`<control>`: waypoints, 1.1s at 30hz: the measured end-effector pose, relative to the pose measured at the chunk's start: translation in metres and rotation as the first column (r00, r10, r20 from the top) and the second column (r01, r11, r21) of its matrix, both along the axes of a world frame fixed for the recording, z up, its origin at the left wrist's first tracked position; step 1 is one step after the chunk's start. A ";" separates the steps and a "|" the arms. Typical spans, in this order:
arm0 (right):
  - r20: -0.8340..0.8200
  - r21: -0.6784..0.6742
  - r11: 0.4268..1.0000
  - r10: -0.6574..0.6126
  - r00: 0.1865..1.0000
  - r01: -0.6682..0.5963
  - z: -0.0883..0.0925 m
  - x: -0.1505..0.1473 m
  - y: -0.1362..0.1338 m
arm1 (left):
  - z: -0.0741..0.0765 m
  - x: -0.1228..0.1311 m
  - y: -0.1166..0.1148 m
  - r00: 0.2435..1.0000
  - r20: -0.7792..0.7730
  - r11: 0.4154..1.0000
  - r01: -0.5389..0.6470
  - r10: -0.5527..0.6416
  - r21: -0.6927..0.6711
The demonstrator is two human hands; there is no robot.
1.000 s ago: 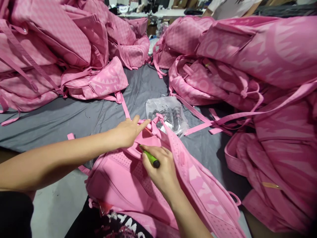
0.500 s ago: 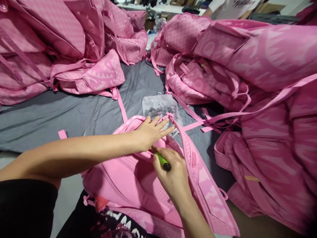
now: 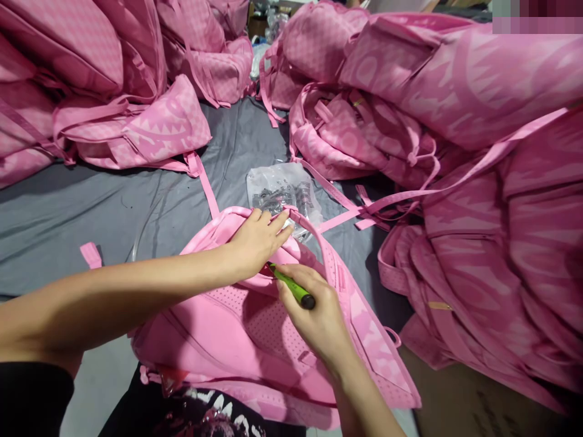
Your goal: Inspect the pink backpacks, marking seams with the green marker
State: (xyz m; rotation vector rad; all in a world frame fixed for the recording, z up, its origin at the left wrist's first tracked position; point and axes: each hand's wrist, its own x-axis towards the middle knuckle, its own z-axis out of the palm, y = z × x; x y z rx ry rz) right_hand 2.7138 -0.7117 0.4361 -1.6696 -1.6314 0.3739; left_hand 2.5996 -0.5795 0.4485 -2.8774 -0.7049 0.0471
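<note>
A pink backpack (image 3: 237,340) lies back-side up in front of me, its perforated padding facing the camera. My left hand (image 3: 255,243) rests flat on the bag's upper part near the top handle, fingers stretched out. My right hand (image 3: 314,309) is closed around a green tool with a black end (image 3: 294,290), whose tip points at the bag just under my left hand. A pink shoulder strap (image 3: 350,291) runs along the right side of the bag.
Piles of pink backpacks (image 3: 455,121) surround the grey cloth-covered table (image 3: 91,206) at left, back and right. A clear plastic bag of small dark parts (image 3: 280,191) lies just beyond the backpack. Loose pink straps (image 3: 373,209) trail across the cloth.
My left hand has slid along the top of the bag and spread flatter. The right hand with the green tool has kept its place against the bag. The camera has tilted down.
</note>
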 end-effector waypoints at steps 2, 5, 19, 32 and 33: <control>-0.032 -0.024 1.000 0.020 0.999 -0.021 0.000 -0.001 0.005 | 0.002 0.000 0.002 1.000 0.000 1.000 0.008 -0.008 -0.005; 0.009 -0.056 0.998 0.025 1.000 -0.024 -0.002 -0.004 0.011 | 0.002 0.000 0.005 1.000 0.001 1.000 0.016 -0.016 -0.015; 0.176 -0.020 1.000 -0.018 0.984 0.022 -0.003 -0.011 0.015 | -0.006 -0.005 0.012 0.996 0.069 0.998 0.061 -0.059 -0.025; -0.166 0.206 0.974 0.124 0.978 -0.088 0.074 -0.012 -0.016 | 0.006 -0.053 -0.031 0.973 0.163 0.975 -0.185 0.165 0.119; -0.137 0.306 0.951 0.002 0.991 0.040 0.082 0.005 -0.016 | 0.010 -0.062 -0.039 0.967 0.188 0.970 -0.199 0.172 0.139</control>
